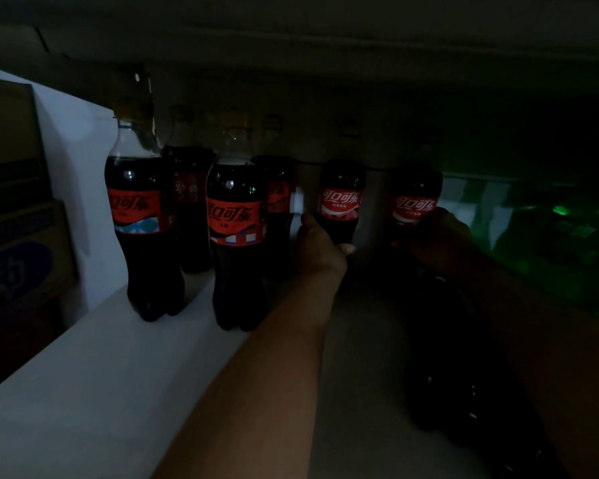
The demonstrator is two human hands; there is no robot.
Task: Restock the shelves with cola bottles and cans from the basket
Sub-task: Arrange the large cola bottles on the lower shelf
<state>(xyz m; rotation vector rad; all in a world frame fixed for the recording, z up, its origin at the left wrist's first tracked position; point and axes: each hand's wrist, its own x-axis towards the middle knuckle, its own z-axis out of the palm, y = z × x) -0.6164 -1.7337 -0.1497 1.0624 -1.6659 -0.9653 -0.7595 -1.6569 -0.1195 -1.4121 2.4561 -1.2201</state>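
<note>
Two hands over the dim shelf [101, 357] | left hand [320, 243]: fingers gripped one upright cola bottle [341, 202]; right hand [440, 240]: fingers gripped the neighbouring bottle [415, 202] just right of it

1. The light is very dim, and the top and the right side are almost black.
2. A white shelf [101, 375] runs from the lower left toward the back, brightest along its left front edge.
3. The dark underside of an upper board [325, 36] hangs close above it.
4. A pale back wall [377, 108] closes the shelf's rear edge.
5. A white side panel [80, 150] stands upright at the shelf's left end.
6. Left of the panel, cardboard boxes [11, 140] are stacked; the lower one bears a blue oval mark.
7. A green glow [561, 210] shows past the shelf's right rear corner.
</note>
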